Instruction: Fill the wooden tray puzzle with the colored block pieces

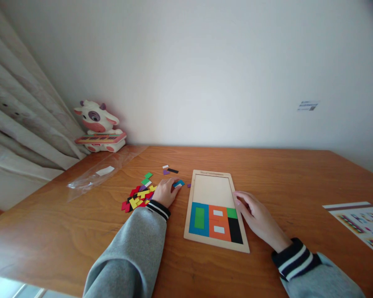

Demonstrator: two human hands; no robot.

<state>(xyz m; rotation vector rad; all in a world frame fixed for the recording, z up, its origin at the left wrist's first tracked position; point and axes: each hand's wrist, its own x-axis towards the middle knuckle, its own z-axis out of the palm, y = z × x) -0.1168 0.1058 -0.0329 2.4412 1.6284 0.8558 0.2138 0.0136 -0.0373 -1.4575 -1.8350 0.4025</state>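
Note:
My left hand [164, 192] is beside the pile of puzzle pieces, its fingers closed at the edge of a blue puzzle piece [180, 183]. A small white patch shows just under that piece. To the right lies a wooden puzzle tray [215, 244], flat on the table. Its near half holds blue, orange, green, black and white pieces fitted together, while bare wood shows in its far half. My right hand [251, 211] rests against the tray's right edge, fingers extended and thumb apart, with nothing in it. Left of my left hand, loose pieces [137, 202] in red, yellow, black and purple lie heaped.
Green pieces [148, 175] and a black strip [173, 170] lie beyond the heap. A clear plastic bag [90, 180] is at the left, with a toy cow keyboard [101, 132] behind it. A printed sheet [360, 219] lies at the right. A wall bounds the table's back.

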